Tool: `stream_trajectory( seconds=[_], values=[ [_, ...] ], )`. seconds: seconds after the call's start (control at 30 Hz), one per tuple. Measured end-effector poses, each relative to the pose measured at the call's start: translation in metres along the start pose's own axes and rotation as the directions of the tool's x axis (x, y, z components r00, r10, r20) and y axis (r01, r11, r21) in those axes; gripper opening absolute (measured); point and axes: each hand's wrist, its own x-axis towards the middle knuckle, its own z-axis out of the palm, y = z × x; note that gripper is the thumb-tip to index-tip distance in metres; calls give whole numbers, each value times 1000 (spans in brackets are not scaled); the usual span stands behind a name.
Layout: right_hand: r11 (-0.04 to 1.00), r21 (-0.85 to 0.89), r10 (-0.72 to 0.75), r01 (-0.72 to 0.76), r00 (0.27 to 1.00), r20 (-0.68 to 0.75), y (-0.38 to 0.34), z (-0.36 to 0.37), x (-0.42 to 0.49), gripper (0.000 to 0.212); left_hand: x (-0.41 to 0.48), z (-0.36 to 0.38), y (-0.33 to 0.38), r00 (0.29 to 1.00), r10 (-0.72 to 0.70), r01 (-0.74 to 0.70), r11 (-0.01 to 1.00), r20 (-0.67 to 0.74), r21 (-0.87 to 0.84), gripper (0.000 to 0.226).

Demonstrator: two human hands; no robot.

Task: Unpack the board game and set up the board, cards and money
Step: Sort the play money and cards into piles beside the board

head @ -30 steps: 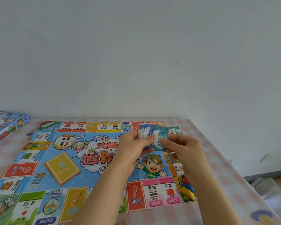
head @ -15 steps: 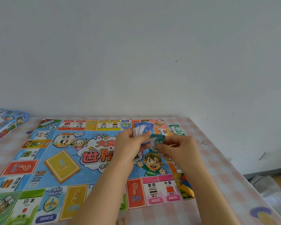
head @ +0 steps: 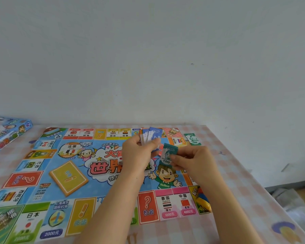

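1. The board (head: 69, 173) is laid open and flat on the table (head: 236, 173) with its printed side up, so it is already in place for play.
2. A small fan of banknotes (head: 153, 134), mostly blue, is gripped by the left hand (head: 137, 155) above the far part of the board. The fingers are curled round its lower end. It is held upright, probably so that the faces can be read and sorted.
3. One teal banknote (head: 167, 154) marked 100 is pinched by the right hand (head: 195, 161) between thumb and fingers, near the fan but apart from it. It is judged that the money is being separated by value.
4. A green banknote (head: 192, 139) lies flat on the table just beyond the far right corner of the board. This place seems to be chosen for the money, beside the board.
5. A yellow stack of cards (head: 68, 177) is set on the left half of the board, turned at an angle, as its printed place requires.
6. The box (head: 5, 132) is kept at the far left edge of the table, well apart from both hands. Its inside is not shown, so what remains in it cannot be told.
7. A small yellow, red and blue thing (head: 202, 199) lies on the near right corner of the board. It is perhaps a bag of playing pieces, but the view is too blurred to be sure.
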Motion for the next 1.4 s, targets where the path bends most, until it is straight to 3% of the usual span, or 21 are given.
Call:
stream_trajectory(
  seconds=[0.13, 0.3, 0.53, 0.77, 0.9, 0.97, 1.13, 1.27, 1.4],
  values=[
    [1000, 1, -4, 4, 1000, -7, 1, 1, 0, 16, -3, 2, -3, 997, -30, 27, 999, 66, 41, 7],
    [1000, 4, 9, -9, 1000, -10, 2, 1, 2, 12, -3, 0, -1, 999, -17, 17, 1000, 40, 14, 6],
    [995, -94, -17, 19, 1000, 22, 2, 2, 1, 25, -5, 3, -2, 997, -38, 35, 998, 69, 52, 8],
    [995, 93, 55, -47, 995, -84, -3, -13, 3, 10, -5, 1, 1, 998, -27, 27, 1000, 53, -4, 6],
    [995, -81, 31, -50, 975, -219, -4, -46, 18, 32, -7, 4, 2, 997, -31, 31, 1000, 76, 7, 9],
    [968, -230, 35, -98, 965, -262, 0, -63, 28, 25, -7, 5, 2, 997, -32, 31, 999, 74, 17, 9],
    [818, -535, 155, -213, 976, -151, 13, -84, 50, 16, -7, 5, 1, 996, -37, 34, 998, 78, 46, 7],
    [777, -590, 268, -219, 963, -5, 14, -83, 57, 27, -8, 6, 2, 996, -37, 35, 999, 82, 31, 8],
    [811, -560, 147, -170, 985, -86, 9, -83, 53, 18, -8, 6, 3, 996, -40, 38, 999, 81, 30, 9]
  ],
)
